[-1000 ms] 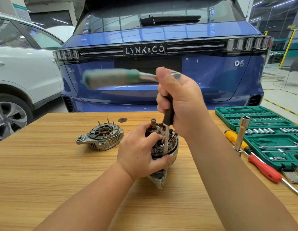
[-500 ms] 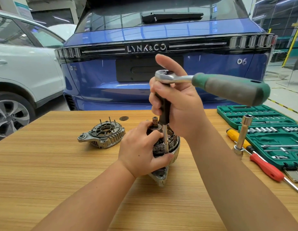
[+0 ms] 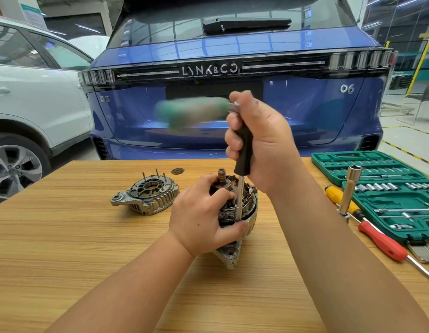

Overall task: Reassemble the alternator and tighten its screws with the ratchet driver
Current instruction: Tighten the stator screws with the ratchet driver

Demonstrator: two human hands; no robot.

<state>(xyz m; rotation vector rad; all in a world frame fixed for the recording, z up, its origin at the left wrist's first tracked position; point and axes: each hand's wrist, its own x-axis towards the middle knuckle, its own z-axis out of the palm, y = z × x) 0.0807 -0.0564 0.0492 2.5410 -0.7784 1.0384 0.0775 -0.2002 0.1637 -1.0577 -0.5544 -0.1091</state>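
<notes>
Ratchet handle point(image 3: 194, 112) has whipped round from 3 o'clock to 9 o'clock since half a second back, all blur now. Right hand point(image 3: 259, 140) is wrapped round the black driver grip point(image 3: 243, 152), left hand point(image 3: 203, 219) clamped on the alternator point(image 3: 242, 212) mid-table. I'd keep the shaft dead vertical over the screw and press down so the socket doesn't slip. Alternator's axis stands upright, shaft end up.

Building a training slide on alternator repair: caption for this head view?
Left hand steadies the alternator body while right hand grips the ratchet driver upright on it.
</notes>
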